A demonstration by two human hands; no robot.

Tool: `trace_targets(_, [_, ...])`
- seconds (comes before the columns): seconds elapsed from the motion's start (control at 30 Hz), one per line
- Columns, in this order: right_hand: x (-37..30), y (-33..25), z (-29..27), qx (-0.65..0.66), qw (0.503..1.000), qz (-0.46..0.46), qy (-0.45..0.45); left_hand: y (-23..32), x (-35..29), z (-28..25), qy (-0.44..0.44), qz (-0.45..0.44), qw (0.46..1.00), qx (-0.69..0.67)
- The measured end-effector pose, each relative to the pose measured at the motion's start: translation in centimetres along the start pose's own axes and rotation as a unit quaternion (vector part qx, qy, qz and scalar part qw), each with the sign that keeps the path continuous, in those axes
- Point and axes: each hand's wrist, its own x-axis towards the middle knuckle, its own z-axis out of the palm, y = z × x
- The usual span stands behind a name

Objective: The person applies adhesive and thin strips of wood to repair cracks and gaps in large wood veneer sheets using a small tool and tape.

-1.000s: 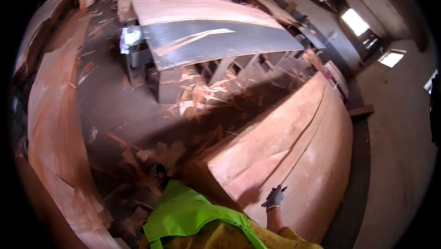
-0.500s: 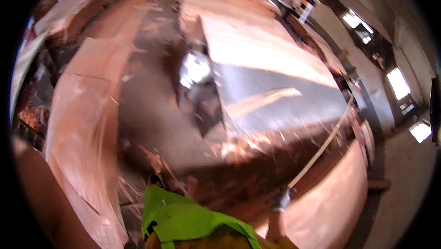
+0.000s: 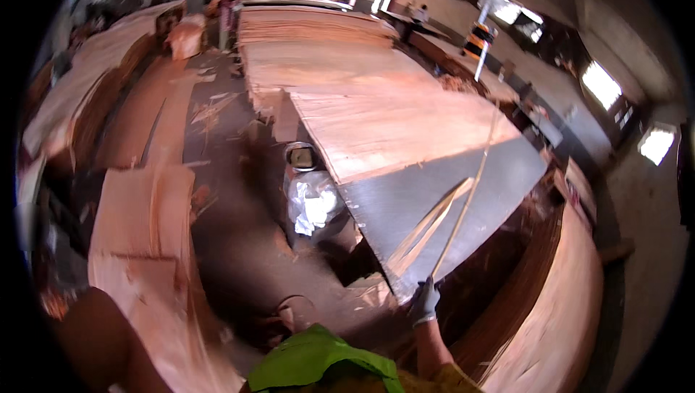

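My right hand (image 3: pixel 425 302), in a dark grey glove, is closed round the lower end of a long thin wooden stick (image 3: pixel 463 212). The stick slants away over a bare grey tabletop (image 3: pixel 507 176) and the edge of a veneer sheet (image 3: pixel 405 128). A narrow split strip of veneer (image 3: pixel 434 219) lies on the grey surface, left of the stick. At the lower left only part of my left arm (image 3: pixel 101 335) shows, dark and blurred, beside stacked veneer sheets (image 3: pixel 137 277); that hand cannot be made out.
A clear plastic bag (image 3: pixel 311 201) and a metal tin (image 3: pixel 300 156) stand left of the table. A curved veneer stack (image 3: pixel 557 313) rises at the lower right. Scraps litter the dark floor (image 3: pixel 239 248). Farther off stands another person (image 3: pixel 229 9); a plastic-wrapped pole (image 3: pixel 481 45) is at right.
The view has tilted up, showing more of the room. My right hand has moved up toward the table's near corner, and the stick now reaches over the tabletop. My left arm has shifted lower.
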Motion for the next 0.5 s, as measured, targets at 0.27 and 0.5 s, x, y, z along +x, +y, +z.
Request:
trace_targets(0.27, [0.4,3.6,15.2,0.105,0.983,0.092,-0.120,-10.6,-12.8,16.2,-0.106,-0.169,0.930,-0.309])
trace_targets(0.5, [-1.2,6.4,25.2,-0.185,0.912,-0.089,-0.356,-16.8,-34.2,35.4,-0.424,-0.738,0.271,-0.450])
